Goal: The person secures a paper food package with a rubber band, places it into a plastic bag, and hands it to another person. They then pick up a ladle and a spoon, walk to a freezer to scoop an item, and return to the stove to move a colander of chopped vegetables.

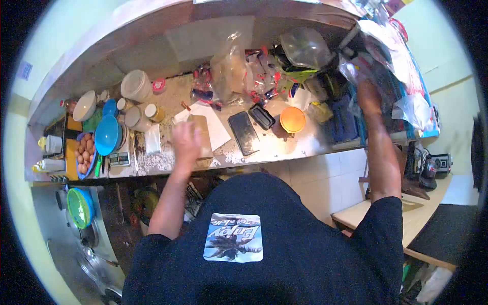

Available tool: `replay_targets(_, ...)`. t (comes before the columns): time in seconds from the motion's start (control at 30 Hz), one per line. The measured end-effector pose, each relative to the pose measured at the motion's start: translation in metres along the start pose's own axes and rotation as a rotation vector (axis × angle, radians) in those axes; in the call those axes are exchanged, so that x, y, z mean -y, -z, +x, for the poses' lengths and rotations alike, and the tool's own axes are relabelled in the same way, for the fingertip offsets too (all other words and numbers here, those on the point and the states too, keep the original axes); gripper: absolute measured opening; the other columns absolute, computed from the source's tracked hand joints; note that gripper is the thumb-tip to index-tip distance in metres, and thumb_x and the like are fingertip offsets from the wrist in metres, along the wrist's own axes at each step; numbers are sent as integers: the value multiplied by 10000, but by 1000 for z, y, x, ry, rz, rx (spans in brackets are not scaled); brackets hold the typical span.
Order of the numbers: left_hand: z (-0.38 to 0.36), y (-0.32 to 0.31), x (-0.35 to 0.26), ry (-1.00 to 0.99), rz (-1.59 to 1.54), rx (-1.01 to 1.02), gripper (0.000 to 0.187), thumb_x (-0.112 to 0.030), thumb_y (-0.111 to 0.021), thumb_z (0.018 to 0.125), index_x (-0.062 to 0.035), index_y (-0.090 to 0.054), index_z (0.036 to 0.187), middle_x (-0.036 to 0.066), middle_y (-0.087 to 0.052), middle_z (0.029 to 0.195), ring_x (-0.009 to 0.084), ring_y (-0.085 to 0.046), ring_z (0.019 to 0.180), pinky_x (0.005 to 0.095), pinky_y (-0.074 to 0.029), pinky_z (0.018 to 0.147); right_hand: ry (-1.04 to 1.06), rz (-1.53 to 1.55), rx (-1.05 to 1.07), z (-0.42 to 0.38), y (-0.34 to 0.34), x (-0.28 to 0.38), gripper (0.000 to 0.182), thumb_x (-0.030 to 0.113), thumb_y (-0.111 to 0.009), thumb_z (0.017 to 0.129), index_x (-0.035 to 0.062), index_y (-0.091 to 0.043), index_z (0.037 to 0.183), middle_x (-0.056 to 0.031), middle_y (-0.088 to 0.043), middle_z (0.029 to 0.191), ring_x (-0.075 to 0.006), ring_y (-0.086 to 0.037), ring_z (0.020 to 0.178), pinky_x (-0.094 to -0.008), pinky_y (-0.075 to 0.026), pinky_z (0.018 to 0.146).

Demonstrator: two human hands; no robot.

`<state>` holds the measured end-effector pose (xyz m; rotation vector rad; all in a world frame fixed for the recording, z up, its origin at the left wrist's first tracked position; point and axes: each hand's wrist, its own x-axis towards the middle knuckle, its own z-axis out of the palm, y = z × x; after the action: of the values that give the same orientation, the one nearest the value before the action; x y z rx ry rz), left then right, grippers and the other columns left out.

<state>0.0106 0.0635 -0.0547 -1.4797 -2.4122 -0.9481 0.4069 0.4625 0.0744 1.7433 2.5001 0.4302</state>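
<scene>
My left hand (pixel 185 140) rests on the top of a brown paper bag (pixel 205 145) that lies on the speckled counter (pixel 284 147), its fingers curled on the bag and blurred. My right hand (pixel 368 96) reaches up and right into crumpled clear plastic bags (pixel 356 68) over a blue crate (pixel 345 122). Its fingers are hidden among the plastic. A white sheet of paper (pixel 216 124) lies under the brown bag. Just right of it lie a black phone (pixel 244 133), a small black box (pixel 262 117) and a round orange lid (pixel 292 119).
At the counter's left stand a blue bowl (pixel 108 134), a tray of eggs (pixel 84 152) and white tubs (pixel 136 85). Packets and plastic bags (pixel 231 66) crowd the back wall. A green plate (pixel 80 207) sits low at left, a wooden table (pixel 422 208) at right.
</scene>
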Motion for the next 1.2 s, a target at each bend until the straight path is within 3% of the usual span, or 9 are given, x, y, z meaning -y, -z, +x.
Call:
replay_targets(0.13, 1, -65, -85, 380, -303, 416, 736, -415, -687, 715, 34, -434, 1241, 257, -530, 1115, 380, -515, 1053, 424, -425, 912, 148, 416, -245, -12, 34, 18, 329, 109, -429, 900, 52, -532, 1207, -190, -503, 1276, -356, -488, 1163, -406, -382, 997)
replay_targets(0.2, -11, -115, -81, 419, -242, 423, 877, -481, -711, 690, 34, -360, 1308, 269, -518, 1121, 382, -522, 1039, 424, -425, 918, 541, 267, -669, -8, 43, 20, 320, 197, -480, 896, 118, -562, 1195, -218, -635, 994, -366, -626, 913, -448, -476, 799)
replay_targets(0.37, 13, -109, -108, 425, 91, 589, 1112, -524, -732, 627, 98, -186, 1368, 252, -338, 1346, 376, -375, 1227, 469, -407, 945, 21, 508, -108, 1, 10, -17, 310, 261, -549, 845, 78, -630, 1081, -183, -667, 895, -341, -649, 846, -399, -491, 753)
replay_targets(0.5, 30, -110, -130, 534, 234, 791, 1100, -494, -730, 651, 28, -136, 1415, 186, -286, 1406, 325, -347, 1264, 482, -382, 968, 79, 397, -210, 31, -50, -61, 289, 283, -583, 805, 29, -681, 901, -190, -665, 906, -329, -650, 823, -393, -492, 740)
replay_targets(0.77, 23, -146, -87, 556, 43, 569, 1087, -438, -737, 617, 28, -159, 1411, 236, -369, 1344, 353, -403, 1223, 386, -395, 989, 27, 587, -556, -3, 20, -11, 238, 232, -572, 800, 8, -650, 799, -194, -646, 833, -354, -621, 818, -415, -482, 752)
replay_targets(0.83, 13, -158, -49, 728, -630, 572, 715, -327, -728, 670, 14, -452, 1234, 178, -605, 1076, 310, -593, 960, 365, -476, 871, 9, 621, -669, -10, 33, -5, 240, 199, -537, 810, -8, -637, 741, -215, -635, 818, -391, -610, 796, -437, -479, 755)
replay_targets(0.97, 0, -57, -94, 1084, -1904, 496, 241, -232, -671, 802, -87, -541, 944, 26, -520, 688, 141, -501, 564, 301, -467, 580, -100, 783, -529, -11, 31, -2, 245, 208, -524, 825, -8, -638, 803, -215, -641, 851, -395, -609, 843, -433, -472, 772)
replay_targets(1.1, -39, -49, -87, 1005, -1961, 446, 364, -200, -679, 804, -67, -536, 1111, 16, -509, 718, 131, -490, 604, 265, -454, 619, -79, 653, -314, -15, 48, 5, 232, 203, -504, 842, 25, -627, 926, -211, -637, 936, -389, -605, 883, -433, -474, 786)
replay_targets(1.2, -39, -21, -86, 891, -2034, 481, 489, -182, -665, 807, -57, -464, 1235, 35, -548, 843, 213, -573, 884, 402, -494, 823, -21, 588, -308, -14, 53, 5, 231, 215, -504, 850, 45, -612, 964, -211, -629, 982, -390, -599, 908, -440, -474, 790)
